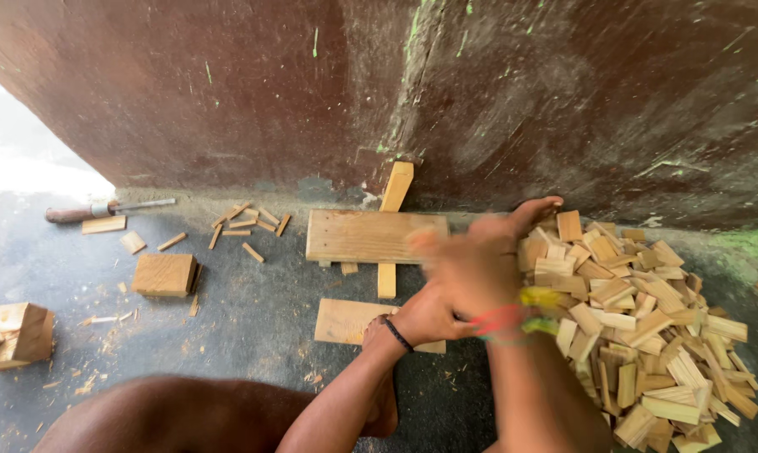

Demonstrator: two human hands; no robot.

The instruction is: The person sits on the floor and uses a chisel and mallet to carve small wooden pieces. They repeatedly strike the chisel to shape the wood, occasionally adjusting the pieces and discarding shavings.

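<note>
Down on the dark, gritty concrete floor (253, 327), the blurred right hand (480, 264) hovers beside a heap of small pale wooden chips (647, 335), rough-cut and wedge-shaped; whether its fingers grip anything I cannot tell. Beneath it the left hand (425, 317), with a black wrist band, curls closed near a flat rectangular pine board (345, 320). A wider plank (362, 236) lies against the scuffed brown wall (312, 92); a squat wooden block (165, 274) sits well apart
</note>
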